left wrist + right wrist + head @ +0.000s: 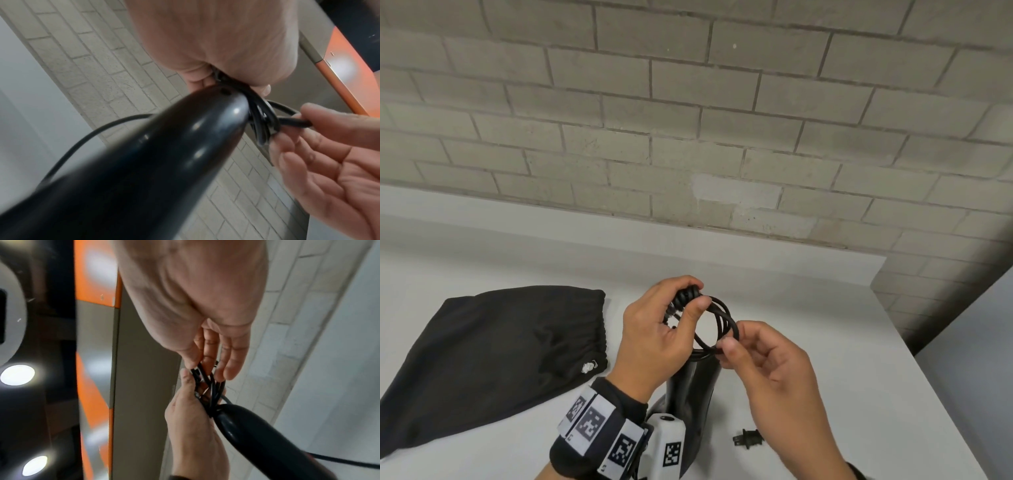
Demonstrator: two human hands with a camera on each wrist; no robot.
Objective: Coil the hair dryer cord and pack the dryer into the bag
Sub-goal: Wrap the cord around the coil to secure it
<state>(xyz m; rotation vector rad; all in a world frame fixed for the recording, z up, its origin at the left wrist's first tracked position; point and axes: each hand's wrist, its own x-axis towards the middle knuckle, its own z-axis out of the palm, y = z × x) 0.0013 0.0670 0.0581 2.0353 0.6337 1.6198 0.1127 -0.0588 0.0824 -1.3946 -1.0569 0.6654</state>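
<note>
Both hands (650, 329) (767, 363) around round loops of smooth black cord (717, 325).

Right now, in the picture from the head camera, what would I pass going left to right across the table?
Black bag → left hand gripping the cord coil → right hand pinching the coil's other side. The hair dryer and the plug overlap the hands, so I leave them unplaced.
</note>
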